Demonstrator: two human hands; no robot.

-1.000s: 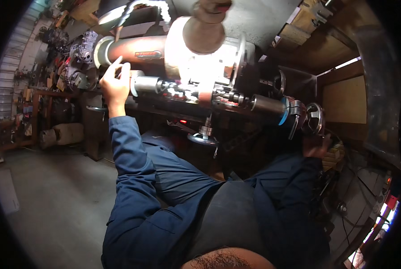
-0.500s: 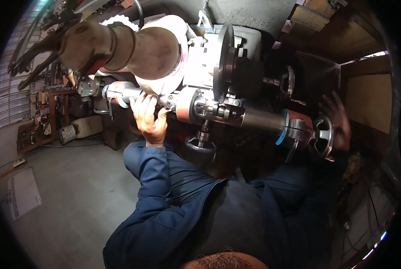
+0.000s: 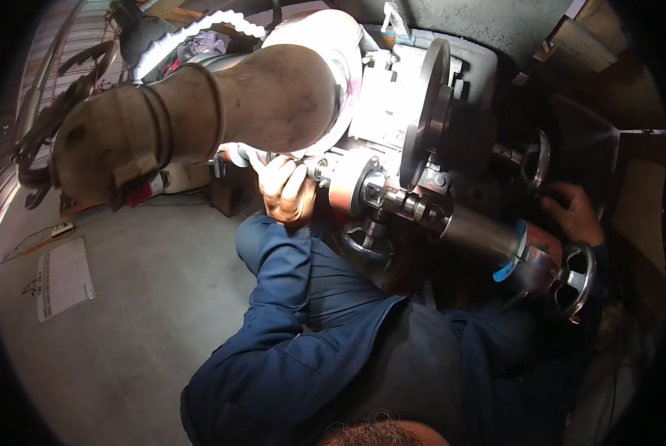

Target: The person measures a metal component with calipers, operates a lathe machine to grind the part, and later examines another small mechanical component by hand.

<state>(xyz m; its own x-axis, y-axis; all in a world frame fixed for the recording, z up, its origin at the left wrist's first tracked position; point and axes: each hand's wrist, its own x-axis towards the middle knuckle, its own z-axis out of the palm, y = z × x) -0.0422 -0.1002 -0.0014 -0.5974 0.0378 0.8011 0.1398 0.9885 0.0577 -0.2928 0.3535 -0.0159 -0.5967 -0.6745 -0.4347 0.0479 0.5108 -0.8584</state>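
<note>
A bench grinding machine stands before me, its dark grinding wheel (image 3: pixel 424 115) upright above a long horizontal spindle assembly. My left hand (image 3: pixel 284 189) is at the assembly's left part, fingers curled around a metal shaft left of the orange-rimmed round housing (image 3: pixel 353 182); the hand and the lamp hide much of that shaft. To the right, my right hand (image 3: pixel 574 217) reaches past the front handwheel (image 3: pixel 575 279), thumb and fingers pinched at the lower edge of the rear handwheel (image 3: pixel 535 160), where its small handle sits. A steel cylinder (image 3: pixel 480 236) lies between the housing and the front handwheel.
A large beige jointed lamp (image 3: pixel 273 97) hangs over the left side and blocks part of the view. Below the housing is another small handwheel (image 3: pixel 368 241). A white sheet (image 3: pixel 65 279) lies on the grey floor at the left. Wooden boards (image 3: pixel 638 201) stand at the right.
My view has shifted, so the machine sits further right and lower. My right hand has gone from a blur beside the front handwheel to the rear handwheel. My left hand's fingers are more curled.
</note>
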